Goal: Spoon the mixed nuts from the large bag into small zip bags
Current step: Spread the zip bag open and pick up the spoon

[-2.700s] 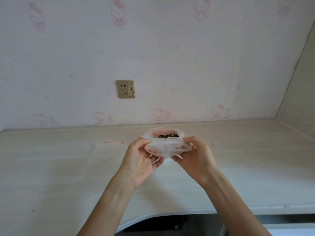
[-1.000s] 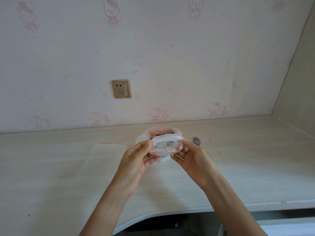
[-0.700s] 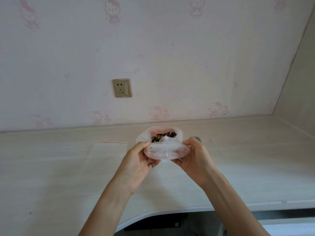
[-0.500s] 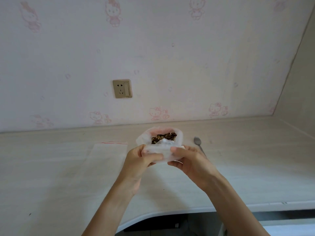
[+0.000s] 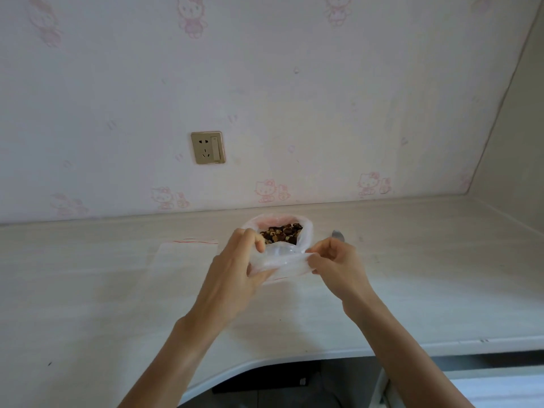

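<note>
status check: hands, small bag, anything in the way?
Left hand and right hand both pinch the small zip bag, stretched between them. Large bag of nuts open behind. Spoon untouched behind right hand. Nothing blocking.

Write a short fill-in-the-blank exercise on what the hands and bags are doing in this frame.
1. Both hands, left hand and right hand, hold a small clear ____.
2. The large bag behind it stands ____, showing mixed nuts.
3. Right of the large bag lies a ____.
4. On the wall is a power ____.

Missing words: zip bag; open; spoon; socket
</note>
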`<state>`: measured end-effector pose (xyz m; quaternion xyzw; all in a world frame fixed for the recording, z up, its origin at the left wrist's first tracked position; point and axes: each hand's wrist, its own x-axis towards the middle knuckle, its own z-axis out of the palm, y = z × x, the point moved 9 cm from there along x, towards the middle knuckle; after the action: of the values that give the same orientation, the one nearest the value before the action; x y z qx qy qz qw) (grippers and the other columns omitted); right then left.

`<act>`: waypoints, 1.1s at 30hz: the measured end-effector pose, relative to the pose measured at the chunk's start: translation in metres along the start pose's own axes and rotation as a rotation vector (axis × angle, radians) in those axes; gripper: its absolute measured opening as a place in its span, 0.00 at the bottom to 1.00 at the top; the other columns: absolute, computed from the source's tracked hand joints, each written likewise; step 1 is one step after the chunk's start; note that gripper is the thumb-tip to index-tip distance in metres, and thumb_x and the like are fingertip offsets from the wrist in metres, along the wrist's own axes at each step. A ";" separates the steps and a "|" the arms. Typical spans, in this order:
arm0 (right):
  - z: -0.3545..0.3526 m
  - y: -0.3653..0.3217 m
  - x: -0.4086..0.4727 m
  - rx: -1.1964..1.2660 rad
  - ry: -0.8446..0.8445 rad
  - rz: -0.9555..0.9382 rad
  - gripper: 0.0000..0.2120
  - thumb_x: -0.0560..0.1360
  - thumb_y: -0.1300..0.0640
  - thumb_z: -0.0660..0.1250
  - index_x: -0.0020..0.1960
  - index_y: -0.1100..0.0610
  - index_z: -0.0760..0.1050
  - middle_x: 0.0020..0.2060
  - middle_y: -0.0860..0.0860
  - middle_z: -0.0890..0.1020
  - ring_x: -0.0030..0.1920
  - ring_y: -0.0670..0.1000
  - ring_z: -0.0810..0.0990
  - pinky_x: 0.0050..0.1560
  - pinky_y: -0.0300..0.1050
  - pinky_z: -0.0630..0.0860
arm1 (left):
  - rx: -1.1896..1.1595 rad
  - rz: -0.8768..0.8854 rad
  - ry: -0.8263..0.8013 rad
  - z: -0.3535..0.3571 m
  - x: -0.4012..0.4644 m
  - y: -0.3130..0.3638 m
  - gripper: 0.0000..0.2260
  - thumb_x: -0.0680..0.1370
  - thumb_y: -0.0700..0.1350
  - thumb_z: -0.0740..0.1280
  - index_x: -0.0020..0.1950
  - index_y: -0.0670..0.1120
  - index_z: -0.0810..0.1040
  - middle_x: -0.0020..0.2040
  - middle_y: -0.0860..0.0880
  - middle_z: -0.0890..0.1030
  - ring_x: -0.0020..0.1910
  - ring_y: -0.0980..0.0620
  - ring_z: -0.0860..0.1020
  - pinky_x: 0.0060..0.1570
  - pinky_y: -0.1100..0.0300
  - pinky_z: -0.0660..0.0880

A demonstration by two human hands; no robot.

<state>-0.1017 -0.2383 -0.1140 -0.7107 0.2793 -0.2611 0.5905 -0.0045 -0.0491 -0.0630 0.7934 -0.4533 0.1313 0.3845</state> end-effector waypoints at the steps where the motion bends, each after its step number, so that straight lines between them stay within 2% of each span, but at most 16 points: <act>1: 0.000 -0.004 -0.001 -0.017 0.003 -0.029 0.05 0.74 0.65 0.69 0.45 0.56 0.80 0.42 0.49 0.86 0.42 0.49 0.83 0.37 0.45 0.79 | 0.014 0.071 -0.037 0.002 0.000 0.008 0.17 0.77 0.50 0.74 0.51 0.60 0.65 0.54 0.64 0.74 0.35 0.53 0.74 0.33 0.60 0.73; 3: 0.001 -0.013 -0.002 -0.055 -0.013 -0.085 0.10 0.73 0.66 0.67 0.43 0.51 0.78 0.45 0.44 0.87 0.47 0.49 0.84 0.39 0.48 0.78 | 0.022 0.157 -0.082 0.005 0.001 0.016 0.12 0.81 0.50 0.70 0.52 0.61 0.66 0.60 0.64 0.74 0.33 0.52 0.73 0.34 0.51 0.76; 5: 0.003 -0.021 -0.005 -0.085 -0.062 -0.136 0.13 0.71 0.67 0.66 0.40 0.48 0.76 0.46 0.43 0.87 0.48 0.54 0.85 0.42 0.55 0.77 | -0.064 0.146 -0.097 0.004 0.003 0.016 0.09 0.83 0.47 0.67 0.50 0.59 0.70 0.62 0.63 0.77 0.33 0.50 0.74 0.35 0.49 0.77; 7: 0.004 -0.028 -0.006 -0.107 -0.135 -0.192 0.16 0.71 0.69 0.65 0.39 0.48 0.73 0.49 0.45 0.87 0.45 0.59 0.86 0.37 0.55 0.72 | -0.165 0.100 -0.094 0.002 0.006 0.012 0.11 0.82 0.39 0.66 0.48 0.57 0.74 0.61 0.61 0.79 0.35 0.49 0.76 0.36 0.49 0.78; 9: 0.009 -0.035 -0.007 -0.159 -0.212 -0.267 0.17 0.73 0.73 0.63 0.41 0.51 0.72 0.52 0.48 0.86 0.46 0.56 0.88 0.35 0.54 0.68 | -0.171 0.058 -0.102 0.002 0.007 0.009 0.17 0.80 0.33 0.64 0.44 0.56 0.76 0.59 0.61 0.80 0.44 0.54 0.81 0.38 0.54 0.77; 11: 0.016 -0.045 -0.011 -0.258 -0.259 -0.360 0.20 0.72 0.78 0.60 0.39 0.53 0.74 0.52 0.51 0.85 0.50 0.47 0.86 0.39 0.48 0.71 | -0.060 0.000 -0.146 0.008 0.010 0.006 0.20 0.81 0.33 0.63 0.39 0.56 0.80 0.57 0.62 0.80 0.44 0.60 0.80 0.41 0.58 0.75; 12: 0.021 -0.052 -0.016 -0.333 -0.268 -0.425 0.22 0.71 0.79 0.58 0.37 0.53 0.77 0.52 0.50 0.84 0.51 0.42 0.83 0.45 0.38 0.72 | 0.035 -0.029 -0.165 0.011 0.011 0.005 0.20 0.82 0.35 0.63 0.40 0.58 0.82 0.56 0.62 0.80 0.42 0.59 0.79 0.42 0.57 0.74; 13: 0.027 -0.058 -0.020 -0.422 -0.265 -0.491 0.24 0.70 0.79 0.58 0.37 0.53 0.80 0.51 0.49 0.83 0.51 0.38 0.80 0.51 0.28 0.69 | 0.131 -0.048 -0.173 0.014 0.012 0.006 0.18 0.83 0.38 0.63 0.44 0.59 0.84 0.55 0.62 0.79 0.42 0.58 0.79 0.42 0.57 0.74; 15: 0.034 -0.063 -0.025 -0.570 -0.236 -0.559 0.24 0.72 0.77 0.58 0.44 0.54 0.86 0.50 0.48 0.83 0.44 0.36 0.77 0.54 0.20 0.63 | 0.261 -0.063 -0.167 0.015 0.013 0.009 0.14 0.83 0.42 0.64 0.54 0.60 0.84 0.54 0.61 0.78 0.44 0.56 0.79 0.41 0.58 0.72; 17: 0.038 -0.060 -0.022 -0.690 -0.213 -0.513 0.21 0.78 0.68 0.58 0.53 0.52 0.87 0.50 0.48 0.85 0.40 0.40 0.78 0.49 0.25 0.70 | 0.328 -0.083 -0.188 0.017 0.014 0.010 0.10 0.80 0.49 0.69 0.60 0.61 0.82 0.57 0.60 0.78 0.48 0.54 0.81 0.42 0.59 0.71; 18: 0.040 -0.057 -0.020 -0.758 -0.198 -0.482 0.18 0.79 0.64 0.59 0.54 0.52 0.86 0.50 0.47 0.86 0.41 0.44 0.81 0.48 0.30 0.74 | 0.350 -0.095 -0.220 0.020 0.014 0.008 0.13 0.77 0.53 0.72 0.62 0.60 0.80 0.60 0.60 0.78 0.51 0.53 0.81 0.44 0.59 0.71; 20: 0.043 -0.055 -0.016 -0.875 -0.184 -0.449 0.14 0.77 0.57 0.60 0.50 0.55 0.85 0.44 0.48 0.87 0.44 0.52 0.83 0.52 0.46 0.78 | 0.352 -0.103 -0.298 0.028 0.014 0.004 0.21 0.72 0.59 0.75 0.64 0.57 0.79 0.62 0.60 0.77 0.55 0.53 0.81 0.46 0.59 0.70; 21: 0.045 -0.054 -0.015 -0.905 -0.188 -0.440 0.13 0.76 0.54 0.62 0.48 0.55 0.84 0.40 0.48 0.85 0.41 0.51 0.83 0.50 0.50 0.78 | 0.348 -0.105 -0.329 0.031 0.015 0.003 0.24 0.71 0.60 0.76 0.65 0.56 0.79 0.62 0.60 0.77 0.56 0.53 0.80 0.46 0.60 0.70; 25: 0.055 -0.049 -0.014 -1.087 -0.276 -0.462 0.14 0.76 0.45 0.69 0.52 0.55 0.83 0.44 0.48 0.84 0.43 0.51 0.80 0.45 0.44 0.69 | 0.417 -0.112 -0.452 0.042 0.015 -0.002 0.28 0.68 0.66 0.76 0.65 0.56 0.78 0.57 0.58 0.74 0.57 0.52 0.79 0.46 0.58 0.67; 29: 0.065 -0.042 -0.014 -1.336 -0.347 -0.568 0.13 0.75 0.46 0.70 0.46 0.57 0.81 0.43 0.51 0.83 0.42 0.53 0.76 0.47 0.47 0.65 | 0.495 -0.127 -0.545 0.048 0.015 -0.010 0.24 0.68 0.66 0.78 0.59 0.57 0.80 0.61 0.56 0.75 0.58 0.49 0.79 0.47 0.57 0.67; 33: 0.070 -0.028 -0.009 -1.387 -0.455 -0.548 0.14 0.75 0.45 0.71 0.46 0.57 0.80 0.46 0.52 0.82 0.48 0.54 0.79 0.48 0.47 0.66 | 0.512 -0.152 -0.664 0.063 0.010 -0.021 0.23 0.70 0.63 0.79 0.59 0.57 0.78 0.61 0.55 0.74 0.56 0.48 0.78 0.49 0.56 0.68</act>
<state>-0.0562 -0.1794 -0.0987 -0.9973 0.0654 -0.0112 -0.0316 0.0099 -0.0949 -0.1097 0.8935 -0.4457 -0.0518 0.0169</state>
